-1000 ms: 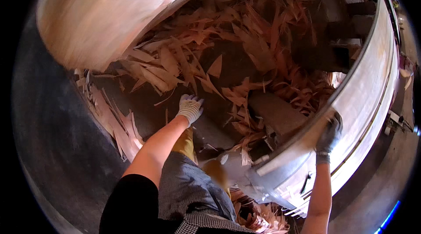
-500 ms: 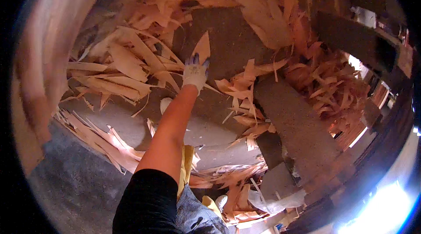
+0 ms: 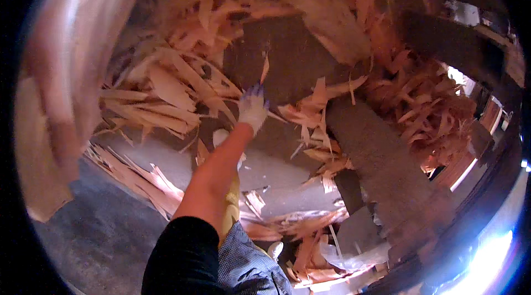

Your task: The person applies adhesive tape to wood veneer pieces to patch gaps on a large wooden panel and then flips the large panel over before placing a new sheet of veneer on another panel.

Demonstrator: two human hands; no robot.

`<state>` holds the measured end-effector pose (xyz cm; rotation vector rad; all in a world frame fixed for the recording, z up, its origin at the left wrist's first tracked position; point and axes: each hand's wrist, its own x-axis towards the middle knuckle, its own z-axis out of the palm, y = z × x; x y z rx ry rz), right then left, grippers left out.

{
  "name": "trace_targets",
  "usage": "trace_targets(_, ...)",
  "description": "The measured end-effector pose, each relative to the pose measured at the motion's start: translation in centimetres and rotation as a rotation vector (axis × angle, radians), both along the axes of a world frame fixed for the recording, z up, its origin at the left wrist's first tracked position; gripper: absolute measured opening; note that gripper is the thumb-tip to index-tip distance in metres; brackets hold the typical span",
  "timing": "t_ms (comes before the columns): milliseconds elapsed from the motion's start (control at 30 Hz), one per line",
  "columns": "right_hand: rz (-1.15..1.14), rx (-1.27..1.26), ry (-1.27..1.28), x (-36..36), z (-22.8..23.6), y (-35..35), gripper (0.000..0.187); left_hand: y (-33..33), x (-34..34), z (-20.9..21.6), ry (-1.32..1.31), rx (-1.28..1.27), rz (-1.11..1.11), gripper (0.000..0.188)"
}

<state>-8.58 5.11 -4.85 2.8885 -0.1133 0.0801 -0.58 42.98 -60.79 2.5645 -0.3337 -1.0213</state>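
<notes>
My left hand (image 3: 254, 111), in a whitish glove with bluish fingertips, reaches out over the brown floor with its fingers spread and stretched. Just past the fingertips is a narrow pointed piece of wood veneer (image 3: 266, 67), seen nearly edge-on. Whether it still touches the fingers I cannot tell. Close by on the left lies a heap of long veneer scraps (image 3: 168, 90). A smaller pile of torn veneer (image 3: 318, 112) is to the right of the hand. My right hand does not show.
A brown board (image 3: 381, 151) lies to the right, beside a big mound of reddish veneer scraps (image 3: 437, 112). Large pale-brown sheets (image 3: 83, 46) blur along the left edge. Grey floor (image 3: 105, 228) lies at lower left; a clear plastic sheet (image 3: 354, 255) lies at lower right.
My left hand has drawn back slightly toward me and its fingers look more spread. The veneer piece has turned from broad side to nearly edge-on. The whole view has shifted a little.
</notes>
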Motion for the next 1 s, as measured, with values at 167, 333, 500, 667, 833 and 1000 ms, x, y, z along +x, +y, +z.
trace_targets(167,-0.004,0.019,-0.085,1.4,1.8,1.0,0.02,1.2,1.6,17.6,-0.099,-0.388,0.29,0.054)
trace_targets(333,0.01,-0.017,-0.066,5.4,0.9,3.0,0.018,3.3,4.5,36.8,-0.356,-0.629,0.094,0.058)
trace_targets(500,0.077,0.241,-0.324,4.8,6.5,5.9,0.015,3.8,3.2,53.0,-0.464,-0.756,-0.051,0.054)
trace_targets(667,-0.084,1.251,-0.836,-1.3,17.7,9.0,0.014,2.0,-2.9,62.9,-0.461,-0.881,-0.127,0.039)
trace_targets(833,-0.333,1.493,-0.775,-12.5,22.6,5.8,0.008,-3.3,-12.7,66.4,-0.585,-0.683,-0.309,0.031)
trace_targets(1000,-0.425,1.524,-0.503,-22.5,21.7,1.9,0.01,-9.4,-20.7,63.6,-0.486,-0.333,-0.419,0.048)
